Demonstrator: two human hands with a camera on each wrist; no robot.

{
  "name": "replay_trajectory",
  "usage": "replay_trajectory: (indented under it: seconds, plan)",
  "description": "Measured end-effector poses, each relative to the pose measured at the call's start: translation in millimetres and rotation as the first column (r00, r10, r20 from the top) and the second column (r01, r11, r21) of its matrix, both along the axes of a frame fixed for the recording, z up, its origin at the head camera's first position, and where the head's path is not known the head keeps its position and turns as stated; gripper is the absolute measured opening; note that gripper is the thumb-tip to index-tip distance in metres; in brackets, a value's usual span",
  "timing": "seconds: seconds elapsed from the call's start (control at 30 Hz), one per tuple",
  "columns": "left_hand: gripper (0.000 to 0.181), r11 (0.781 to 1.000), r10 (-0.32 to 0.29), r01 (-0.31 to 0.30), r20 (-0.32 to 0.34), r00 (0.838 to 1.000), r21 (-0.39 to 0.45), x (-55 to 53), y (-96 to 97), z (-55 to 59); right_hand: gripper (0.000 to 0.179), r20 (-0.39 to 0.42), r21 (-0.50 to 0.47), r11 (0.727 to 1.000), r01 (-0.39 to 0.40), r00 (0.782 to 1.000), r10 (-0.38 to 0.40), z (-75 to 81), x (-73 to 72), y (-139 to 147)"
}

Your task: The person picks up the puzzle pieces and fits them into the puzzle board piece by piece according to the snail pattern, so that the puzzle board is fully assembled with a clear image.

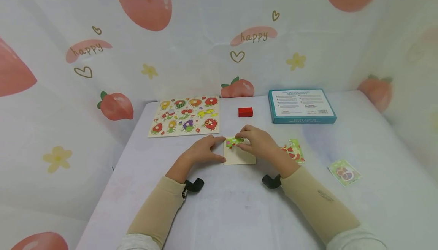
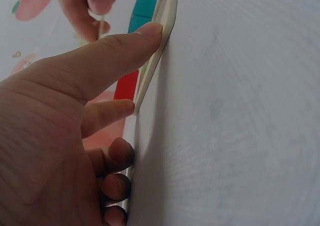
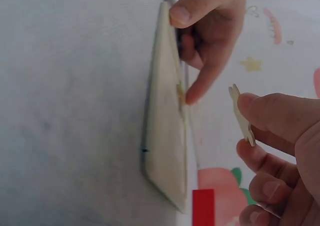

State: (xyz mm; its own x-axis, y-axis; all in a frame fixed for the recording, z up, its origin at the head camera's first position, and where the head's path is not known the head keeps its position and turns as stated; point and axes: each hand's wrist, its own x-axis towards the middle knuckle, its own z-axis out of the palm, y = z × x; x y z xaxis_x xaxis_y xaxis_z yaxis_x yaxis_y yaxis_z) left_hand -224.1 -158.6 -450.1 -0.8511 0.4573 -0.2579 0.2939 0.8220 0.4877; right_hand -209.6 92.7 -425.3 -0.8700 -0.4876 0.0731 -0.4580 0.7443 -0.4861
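A small square wooden puzzle board (image 1: pixel 240 157) lies flat on the table before me. My left hand (image 1: pixel 202 150) steadies its left side, thumb at the near corner and index finger at the far one; its other fingers are bent in the left wrist view. Between thumb and fingertip, my right hand (image 1: pixel 257 142) pinches a thin puzzle piece (image 3: pixel 242 118), held apart from the board in the right wrist view. From above, green printed colour shows at the board's far left, overlapped by the right fingers. Beside the right wrist lie pomegranate puzzle pieces (image 1: pixel 294 150), partly hidden by the arm.
A fruit peg board (image 1: pixel 184 119) lies at the back left. Behind the puzzle board sits a red block (image 1: pixel 245 112), with a blue box (image 1: pixel 302 106) to its right. A small fruit picture card (image 1: pixel 345 173) rests on the right of the table.
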Motion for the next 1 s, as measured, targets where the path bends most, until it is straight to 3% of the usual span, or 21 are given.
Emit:
replay_trajectory:
  seconds: [0.6,1.0]
  plan:
    - [0.082,1.000,-0.001,0.001,-0.005,1.000,0.013,0.6,-1.0,-2.1,0.033,0.051,0.003,0.999,0.041,0.998,-0.041,-30.7,-11.7,1.5]
    - [0.082,1.000,-0.004,0.004,-0.011,1.000,0.001,-0.7,-0.9,-2.7,0.029,-0.021,0.036,0.996,0.080,0.997,-0.080,-38.0,-11.3,-2.6]
